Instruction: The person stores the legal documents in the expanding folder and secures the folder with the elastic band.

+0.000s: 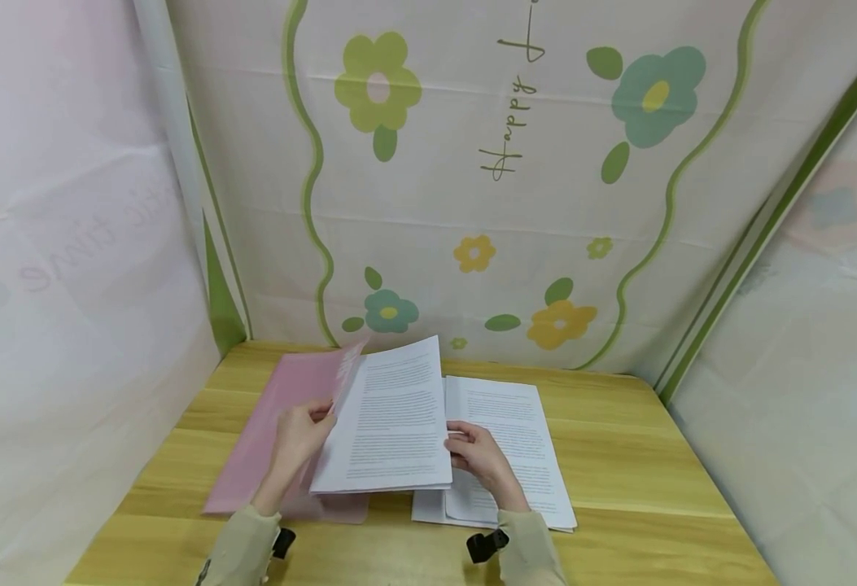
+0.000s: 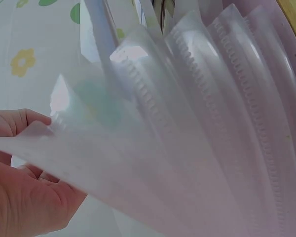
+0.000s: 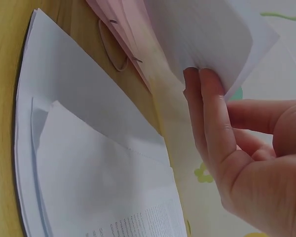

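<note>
A pink translucent accordion file folder (image 1: 263,443) lies at the left of the table, its pocket dividers (image 2: 207,84) fanned out in the left wrist view. My left hand (image 1: 299,435) pinches the edge of a clear pocket sheet. Just right of it, my right hand (image 1: 483,460) holds the right edge of some printed paper sheets (image 1: 399,407), thumb on one side and fingers on the other. The sheets are raised and tilted over the folder's right part. Whether their left edge sits inside a pocket is hidden in the head view.
A second pile of printed papers (image 1: 545,480) lies on the wooden table (image 1: 618,472) beneath my right hand. An elastic cord (image 3: 106,49) loops from the folder's edge. Flower-printed cloth (image 1: 413,195) hangs at the back, with pale cloth at both sides.
</note>
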Motion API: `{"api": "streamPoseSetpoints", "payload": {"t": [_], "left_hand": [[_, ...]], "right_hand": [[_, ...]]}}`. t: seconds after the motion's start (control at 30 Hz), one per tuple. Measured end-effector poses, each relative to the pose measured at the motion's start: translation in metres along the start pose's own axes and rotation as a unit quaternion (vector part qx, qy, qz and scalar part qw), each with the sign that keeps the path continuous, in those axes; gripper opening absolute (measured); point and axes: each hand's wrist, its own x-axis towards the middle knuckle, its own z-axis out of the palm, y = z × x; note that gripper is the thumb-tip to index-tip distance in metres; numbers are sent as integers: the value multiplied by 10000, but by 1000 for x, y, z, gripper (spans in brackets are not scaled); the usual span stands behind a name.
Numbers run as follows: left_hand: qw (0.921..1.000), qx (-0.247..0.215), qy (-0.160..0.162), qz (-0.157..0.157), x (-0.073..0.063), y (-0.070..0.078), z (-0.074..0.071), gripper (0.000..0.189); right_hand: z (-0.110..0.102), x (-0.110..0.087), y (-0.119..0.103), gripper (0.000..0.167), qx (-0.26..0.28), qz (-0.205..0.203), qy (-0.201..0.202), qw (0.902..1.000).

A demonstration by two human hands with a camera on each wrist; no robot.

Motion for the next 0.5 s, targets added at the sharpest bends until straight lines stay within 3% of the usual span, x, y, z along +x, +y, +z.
{"api": "streamPoseSetpoints", "payload": {"t": [0.5], "left_hand": [[10000,-55,-42,-50,1,-2,0,34]], "right_hand": [[1,-4,-7,50,67,-84,-110,9999]]}}
